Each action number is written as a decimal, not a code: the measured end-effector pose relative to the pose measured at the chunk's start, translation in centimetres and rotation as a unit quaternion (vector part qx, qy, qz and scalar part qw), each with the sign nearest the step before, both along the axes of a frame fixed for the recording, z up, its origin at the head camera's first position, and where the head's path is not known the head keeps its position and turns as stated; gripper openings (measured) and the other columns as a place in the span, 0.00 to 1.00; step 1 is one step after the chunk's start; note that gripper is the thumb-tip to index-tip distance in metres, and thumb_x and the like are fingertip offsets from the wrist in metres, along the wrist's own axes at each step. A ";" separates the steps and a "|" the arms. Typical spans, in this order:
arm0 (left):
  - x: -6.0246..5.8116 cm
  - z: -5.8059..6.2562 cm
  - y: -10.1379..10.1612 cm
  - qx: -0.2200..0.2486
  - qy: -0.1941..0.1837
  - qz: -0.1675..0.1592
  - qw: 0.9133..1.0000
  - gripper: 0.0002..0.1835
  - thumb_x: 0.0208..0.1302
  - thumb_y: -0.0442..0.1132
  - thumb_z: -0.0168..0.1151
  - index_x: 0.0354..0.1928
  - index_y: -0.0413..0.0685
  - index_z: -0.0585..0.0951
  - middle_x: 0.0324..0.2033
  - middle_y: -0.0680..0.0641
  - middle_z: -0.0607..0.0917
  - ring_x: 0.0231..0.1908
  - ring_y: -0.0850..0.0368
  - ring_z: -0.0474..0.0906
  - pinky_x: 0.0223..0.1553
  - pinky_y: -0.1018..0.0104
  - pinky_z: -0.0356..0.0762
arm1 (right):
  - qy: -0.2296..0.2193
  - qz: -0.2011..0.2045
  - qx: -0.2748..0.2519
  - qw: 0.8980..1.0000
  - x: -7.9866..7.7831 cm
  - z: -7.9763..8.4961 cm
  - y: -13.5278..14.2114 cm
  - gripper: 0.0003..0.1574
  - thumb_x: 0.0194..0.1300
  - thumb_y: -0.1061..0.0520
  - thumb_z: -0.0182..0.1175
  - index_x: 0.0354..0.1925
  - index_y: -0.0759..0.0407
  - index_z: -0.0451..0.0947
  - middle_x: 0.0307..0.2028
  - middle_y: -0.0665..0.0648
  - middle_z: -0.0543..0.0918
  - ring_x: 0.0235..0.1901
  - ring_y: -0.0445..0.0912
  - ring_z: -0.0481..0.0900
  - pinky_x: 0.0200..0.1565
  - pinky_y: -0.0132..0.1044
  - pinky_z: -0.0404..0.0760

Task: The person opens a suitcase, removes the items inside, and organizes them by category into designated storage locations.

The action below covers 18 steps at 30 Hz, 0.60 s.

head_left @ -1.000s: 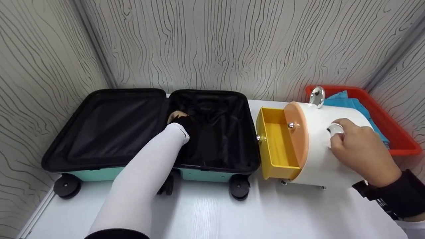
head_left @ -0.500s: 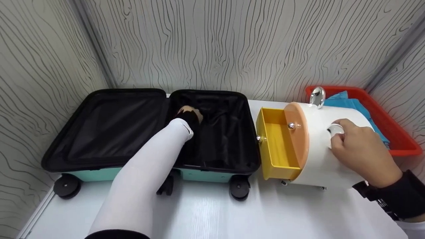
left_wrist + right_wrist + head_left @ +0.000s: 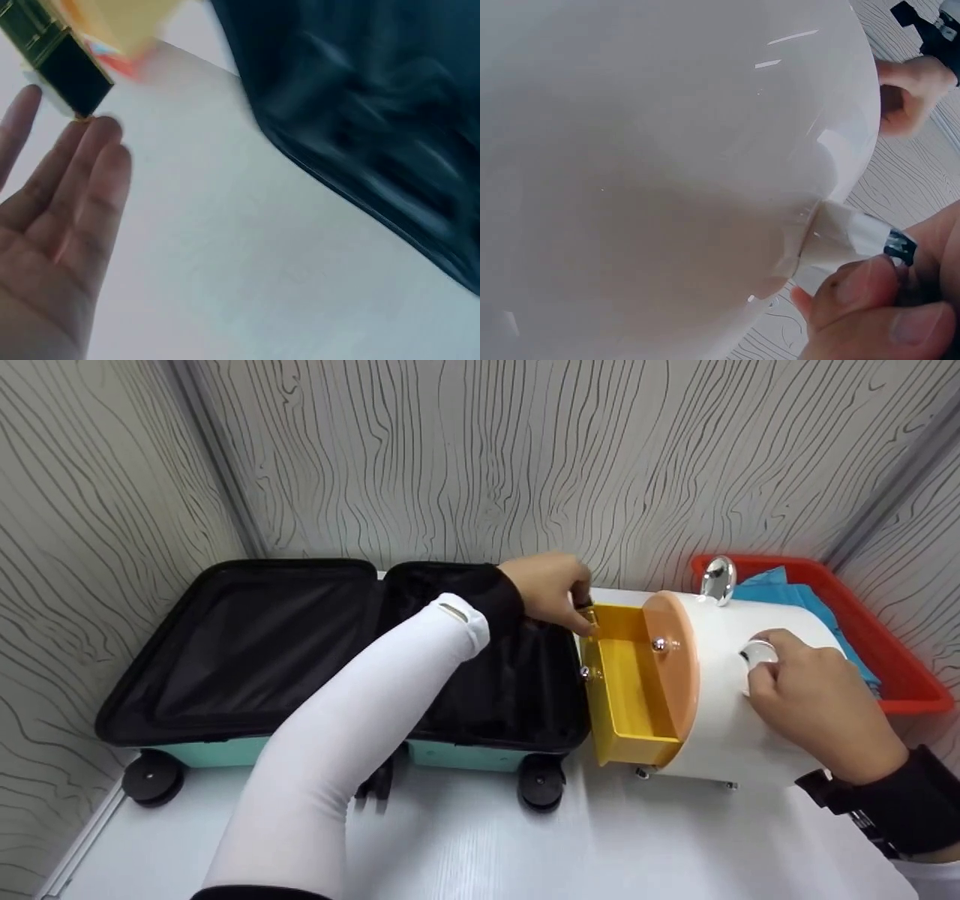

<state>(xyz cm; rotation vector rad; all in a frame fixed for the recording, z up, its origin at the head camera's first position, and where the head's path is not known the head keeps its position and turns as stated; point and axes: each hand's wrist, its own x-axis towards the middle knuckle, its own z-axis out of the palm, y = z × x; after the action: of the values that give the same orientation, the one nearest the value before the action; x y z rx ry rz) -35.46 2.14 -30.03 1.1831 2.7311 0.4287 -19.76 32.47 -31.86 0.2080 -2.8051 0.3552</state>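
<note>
In the head view my left hand [image 3: 551, 589] is over the near-suitcase corner of the pulled-out yellow drawer [image 3: 641, 750]. Between its thumb and fingertips it pinches a small black and gold lipstick [image 3: 71, 75], seen closer in the left wrist view. The drawer juts from the peach front [image 3: 671, 675] of a white rounded storage box [image 3: 720, 727]. My right hand [image 3: 821, 694] grips a pale shiny knob [image 3: 847, 236] on top of that box. An open black-lined suitcase [image 3: 255, 660] lies to the left, its right half partly hidden by my left arm.
A red basket [image 3: 915, 686] with blue packages [image 3: 787, 592] stands behind the box on the right. One silver oval piece [image 3: 718, 579] rises from the box's back edge. Suitcase wheels [image 3: 541, 787] project toward me; patterned walls [image 3: 480, 465] enclose the back and sides.
From deep inside the suitcase's right half, my left hand has come up and moved right to the drawer, with the lipstick now showing in it. My right hand stays on the knob.
</note>
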 end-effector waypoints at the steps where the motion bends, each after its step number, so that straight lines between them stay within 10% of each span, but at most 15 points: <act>1: 0.5 0.1 0.8 0.000 -0.001 -0.007 1.000 0.26 0.61 0.60 0.79 0.46 0.46 0.88 0.43 0.50 0.90 0.39 0.58 0.80 0.44 0.65 0.79 | 0.002 0.001 -0.002 1.000 0.0 0.0 0.0 0.22 0.69 0.64 0.52 0.56 0.78 0.74 0.16 0.56 0.73 0.17 0.50 0.68 0.21 0.40 0.67; 10: 3.5 -2.1 6.5 -0.074 0.021 -0.046 0.996 0.23 0.62 0.61 0.79 0.29 0.54 0.78 0.25 0.58 0.76 0.29 0.61 0.72 0.30 0.68 0.66 | -0.011 0.007 -0.010 1.000 0.0 -0.1 0.3 0.22 0.69 0.64 0.53 0.56 0.78 0.74 0.20 0.61 0.78 0.19 0.51 0.70 0.22 0.41 0.69; 18: 5.1 -3.7 9.1 -0.211 0.048 -0.047 0.975 0.25 0.68 0.62 0.73 0.59 0.58 0.85 0.46 0.57 0.89 0.45 0.60 0.82 0.51 0.65 0.82 | -0.007 0.008 -0.006 1.000 0.0 0.1 0.2 0.22 0.68 0.64 0.54 0.56 0.78 0.74 0.19 0.59 0.78 0.18 0.50 0.69 0.22 0.40 0.69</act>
<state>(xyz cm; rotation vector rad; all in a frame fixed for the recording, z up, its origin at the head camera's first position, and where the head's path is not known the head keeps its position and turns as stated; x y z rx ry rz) -30.32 11.28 -33.76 1.2288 2.6379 -0.2184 -19.75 32.67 -31.72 0.2260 -2.8165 0.3795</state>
